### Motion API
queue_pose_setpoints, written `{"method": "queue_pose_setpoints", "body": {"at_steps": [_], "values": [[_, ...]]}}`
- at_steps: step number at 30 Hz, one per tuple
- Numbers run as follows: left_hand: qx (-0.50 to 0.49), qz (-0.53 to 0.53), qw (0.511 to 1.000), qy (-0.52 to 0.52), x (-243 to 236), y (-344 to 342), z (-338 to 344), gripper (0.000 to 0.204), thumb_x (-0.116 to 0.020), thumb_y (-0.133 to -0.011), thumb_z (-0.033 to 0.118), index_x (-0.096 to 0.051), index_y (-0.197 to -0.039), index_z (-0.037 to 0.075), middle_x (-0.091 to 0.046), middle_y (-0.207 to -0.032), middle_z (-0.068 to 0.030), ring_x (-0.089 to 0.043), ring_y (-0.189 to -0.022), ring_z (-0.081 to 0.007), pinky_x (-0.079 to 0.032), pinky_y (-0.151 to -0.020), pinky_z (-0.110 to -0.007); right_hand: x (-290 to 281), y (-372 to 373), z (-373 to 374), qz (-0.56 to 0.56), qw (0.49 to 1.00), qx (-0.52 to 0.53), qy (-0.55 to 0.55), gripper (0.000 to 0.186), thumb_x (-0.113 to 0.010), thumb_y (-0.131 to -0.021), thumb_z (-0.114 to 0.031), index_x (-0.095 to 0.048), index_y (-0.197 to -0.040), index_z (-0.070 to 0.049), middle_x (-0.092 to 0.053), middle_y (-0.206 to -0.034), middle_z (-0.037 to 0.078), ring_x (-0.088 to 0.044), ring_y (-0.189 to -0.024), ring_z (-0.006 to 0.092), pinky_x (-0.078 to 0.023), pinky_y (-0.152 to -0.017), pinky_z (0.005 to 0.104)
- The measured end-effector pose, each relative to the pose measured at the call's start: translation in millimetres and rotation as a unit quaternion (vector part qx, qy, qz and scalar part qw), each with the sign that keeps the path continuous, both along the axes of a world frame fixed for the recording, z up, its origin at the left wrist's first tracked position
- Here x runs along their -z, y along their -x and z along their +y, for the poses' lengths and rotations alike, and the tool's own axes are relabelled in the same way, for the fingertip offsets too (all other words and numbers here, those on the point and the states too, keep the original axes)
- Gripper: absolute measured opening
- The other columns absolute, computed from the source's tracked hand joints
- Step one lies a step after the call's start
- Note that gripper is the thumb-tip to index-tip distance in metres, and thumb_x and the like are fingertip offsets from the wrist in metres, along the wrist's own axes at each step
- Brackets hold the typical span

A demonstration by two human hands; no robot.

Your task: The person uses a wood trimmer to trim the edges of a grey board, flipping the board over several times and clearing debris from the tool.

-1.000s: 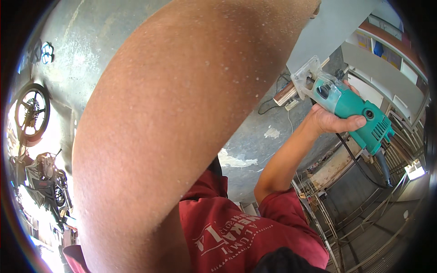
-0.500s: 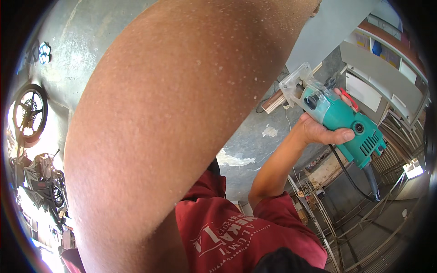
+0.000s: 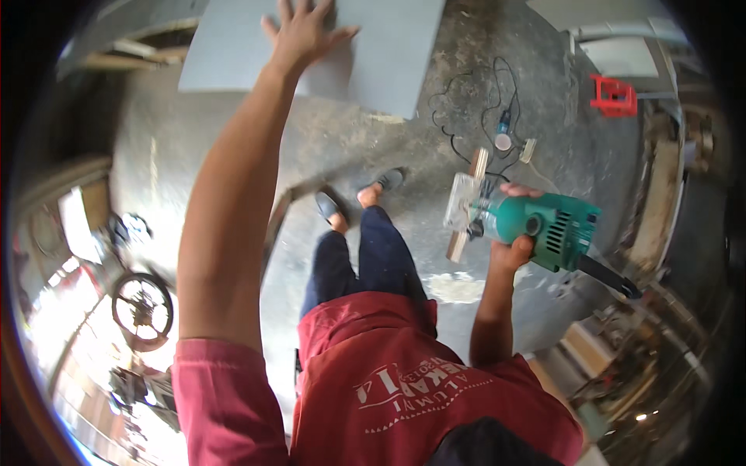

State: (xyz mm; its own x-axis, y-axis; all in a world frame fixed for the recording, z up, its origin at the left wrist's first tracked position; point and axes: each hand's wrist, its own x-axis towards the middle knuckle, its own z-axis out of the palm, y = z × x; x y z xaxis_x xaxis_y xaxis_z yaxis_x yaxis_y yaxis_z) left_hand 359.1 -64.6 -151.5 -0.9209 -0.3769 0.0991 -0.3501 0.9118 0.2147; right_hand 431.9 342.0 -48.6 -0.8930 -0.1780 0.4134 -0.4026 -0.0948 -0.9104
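My left arm reaches forward, and my left hand (image 3: 303, 33) rests with spread fingers on a pale grey board (image 3: 388, 54) at the top of the view. Nothing is held in that hand. My right hand (image 3: 513, 252) grips a green trim router (image 3: 553, 221) round its body, out to my right and above the floor. The router lies on its side, its clear base (image 3: 462, 203) facing left and its dark cord end pointing right. A narrow wooden strip (image 3: 457, 247) shows behind the base; whether they touch I cannot tell.
On the concrete floor lie a blue power tool (image 3: 503, 124) and looping black cords. A red plastic stool (image 3: 614, 96) stands at the far right. Wood pieces (image 3: 587, 349) are stacked at the near right. To the left are a wheel (image 3: 142, 305) and a motorcycle (image 3: 144, 392).
My left forearm, which filled much of the view, now stretches forward with its hand on the board. The view has shifted, showing my legs. The router stays in my right hand, its tilt changed.
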Motion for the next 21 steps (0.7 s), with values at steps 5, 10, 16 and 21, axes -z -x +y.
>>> {"method": "queue_pose_setpoints", "body": {"at_steps": [5, 10, 16, 21], "values": [[0.052, 0.068, 0.993, -0.083, -6.3, -33.5, 94.6, 0.088, -0.072, -0.079, 0.058, -0.049, -0.147, 0.007, -0.029, -0.160, -0.0241, -0.020, -0.149, -0.0488, -0.018, -0.114, -0.071, 32.4, -38.4, 76.7, -0.146, 0.979, 0.097, -0.100, 0.073, -0.080, -0.077, -0.051, -0.052, -0.122, -0.001, -0.061, -0.113, 0.011, -0.060, -0.103, 0.0210, -0.047, -0.090, 0.0349], [0.045, 0.014, 0.998, -0.036, -19.7, -32.8, 154.9, 0.094, -0.076, -0.078, 0.047, -0.040, -0.150, -0.001, -0.026, -0.161, -0.0272, -0.022, -0.148, -0.0502, -0.018, -0.115, -0.069, 67.9, -74.6, 120.3, -0.172, 0.961, 0.193, -0.096, 0.070, -0.075, -0.083, -0.043, -0.047, -0.129, 0.001, -0.063, -0.110, 0.015, -0.062, -0.102, 0.0261, -0.050, -0.091, 0.0416], [0.139, -0.034, 0.985, -0.092, -18.2, -53.6, 159.7, 0.087, -0.073, -0.082, 0.032, -0.036, -0.152, -0.003, -0.025, -0.162, -0.0264, -0.018, -0.151, -0.0478, -0.017, -0.119, -0.063, 112.6, -110.3, 161.3, -0.216, 0.935, 0.266, -0.090, 0.075, -0.083, -0.078, -0.018, -0.041, -0.138, -0.003, -0.059, -0.123, 0.012, -0.062, -0.109, 0.0242, -0.050, -0.099, 0.0410], [0.088, -0.003, 0.989, -0.121, -14.5, -44.9, 153.6, 0.074, -0.069, -0.083, 0.020, -0.043, -0.148, -0.005, -0.032, -0.160, -0.0248, -0.024, -0.151, -0.0428, -0.022, -0.120, -0.058, 127.3, -113.5, 170.4, -0.209, 0.934, 0.281, -0.074, 0.075, -0.082, -0.079, -0.013, -0.039, -0.139, -0.003, -0.060, -0.123, 0.012, -0.063, -0.111, 0.0244, -0.051, -0.098, 0.0412]]}}
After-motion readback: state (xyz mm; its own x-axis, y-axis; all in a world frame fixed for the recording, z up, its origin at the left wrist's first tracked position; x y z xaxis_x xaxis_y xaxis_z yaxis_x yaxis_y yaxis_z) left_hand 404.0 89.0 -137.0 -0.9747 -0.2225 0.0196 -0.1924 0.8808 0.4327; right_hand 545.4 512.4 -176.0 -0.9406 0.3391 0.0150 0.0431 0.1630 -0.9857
